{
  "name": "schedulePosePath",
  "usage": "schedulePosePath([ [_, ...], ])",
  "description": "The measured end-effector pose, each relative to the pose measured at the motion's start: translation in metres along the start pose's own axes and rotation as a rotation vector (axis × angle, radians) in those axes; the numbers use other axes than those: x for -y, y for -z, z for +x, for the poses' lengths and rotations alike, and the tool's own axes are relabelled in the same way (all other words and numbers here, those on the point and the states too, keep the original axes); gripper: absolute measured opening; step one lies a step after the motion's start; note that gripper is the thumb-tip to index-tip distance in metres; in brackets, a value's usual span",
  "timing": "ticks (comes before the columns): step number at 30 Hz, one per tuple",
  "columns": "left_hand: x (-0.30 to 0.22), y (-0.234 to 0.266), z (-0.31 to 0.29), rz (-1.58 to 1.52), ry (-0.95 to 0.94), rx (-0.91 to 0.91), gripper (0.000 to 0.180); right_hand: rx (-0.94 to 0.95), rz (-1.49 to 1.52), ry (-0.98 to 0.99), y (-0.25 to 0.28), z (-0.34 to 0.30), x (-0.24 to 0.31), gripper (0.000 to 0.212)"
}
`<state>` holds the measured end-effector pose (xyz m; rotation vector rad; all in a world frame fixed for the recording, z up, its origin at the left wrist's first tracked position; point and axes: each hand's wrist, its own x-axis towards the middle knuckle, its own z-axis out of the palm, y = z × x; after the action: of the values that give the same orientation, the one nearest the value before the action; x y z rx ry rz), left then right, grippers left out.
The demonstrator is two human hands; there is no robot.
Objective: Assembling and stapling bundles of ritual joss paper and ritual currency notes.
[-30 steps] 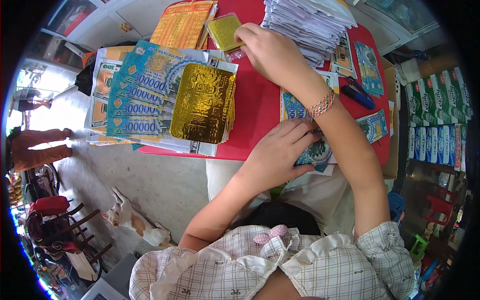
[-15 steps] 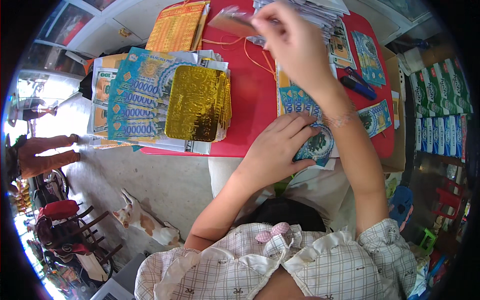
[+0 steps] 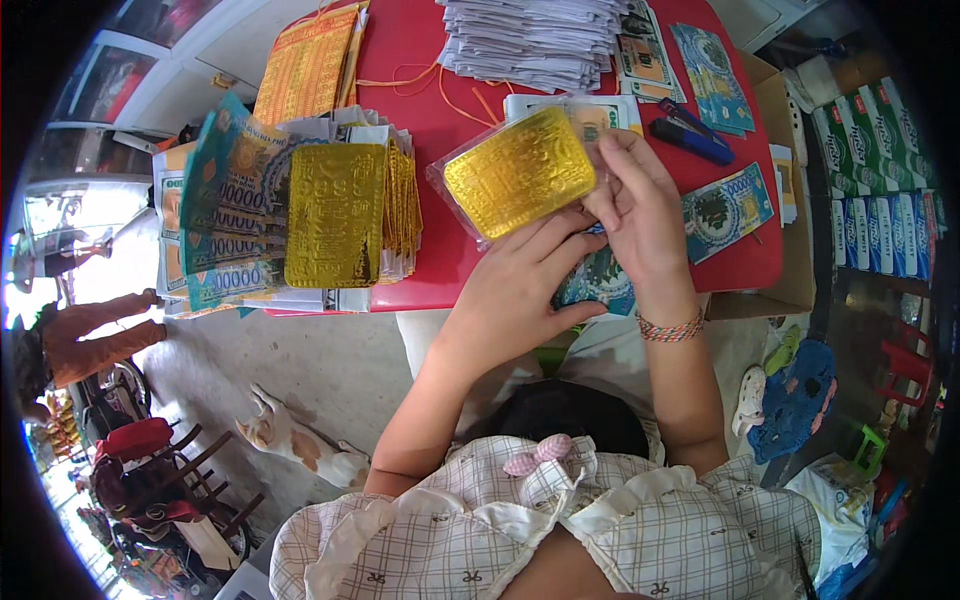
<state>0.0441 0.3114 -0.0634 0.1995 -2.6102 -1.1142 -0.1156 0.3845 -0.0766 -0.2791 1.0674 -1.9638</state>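
Observation:
My right hand is closed on the edge of a gold embossed plate in a clear plastic sleeve. The plate is tilted above the near part of the table. Below it, my left hand lies over blue paper notes, fingers stretched and thumb apart. The right hand and plate partly cover those notes and the left fingertips. To the left, another gold plate tops a thick stack of similar gold pieces, beside fanned blue notes on white and orange papers.
The red table also bears a pile of white papers, orange-yellow paper packets, loose orange strings and a blue stapler. More blue notes lie at the far right. A cat lies on the floor at left.
My right hand has come back from the far side of the table with the sleeved gold plate, now nearer and beside my left hand. The left hand stays on the blue notes.

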Motion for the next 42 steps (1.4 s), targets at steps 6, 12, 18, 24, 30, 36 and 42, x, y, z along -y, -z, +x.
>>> schedulePosePath([
  [6,0.004,-0.003,0.001,-0.021,-0.087,-0.094,0.058,-0.031,0.028,-0.019,-0.001,0.000,0.005,0.019],
  [12,-0.003,0.010,0.001,0.125,-0.163,-0.333,0.063,-0.034,0.122,-0.012,-0.001,-0.002,0.006,0.017],
  [18,0.000,0.016,0.035,0.495,-0.045,-0.572,0.090,0.010,0.213,-0.044,0.004,0.000,0.007,0.012],
  [24,0.015,0.018,0.039,0.399,-0.059,-0.516,0.086,0.121,0.203,0.052,0.005,-0.005,0.007,0.013],
  [30,0.026,0.015,0.035,0.361,-0.105,-0.615,0.083,0.103,-0.190,0.369,-0.005,-0.011,0.005,0.013],
  [36,0.031,0.009,0.036,0.375,-0.167,-0.698,0.081,0.171,-0.268,0.397,-0.003,-0.012,0.005,0.016],
  [42,0.034,0.009,0.037,0.311,-0.192,-0.727,0.078,0.208,-0.331,0.423,-0.008,-0.017,0.014,0.020],
])
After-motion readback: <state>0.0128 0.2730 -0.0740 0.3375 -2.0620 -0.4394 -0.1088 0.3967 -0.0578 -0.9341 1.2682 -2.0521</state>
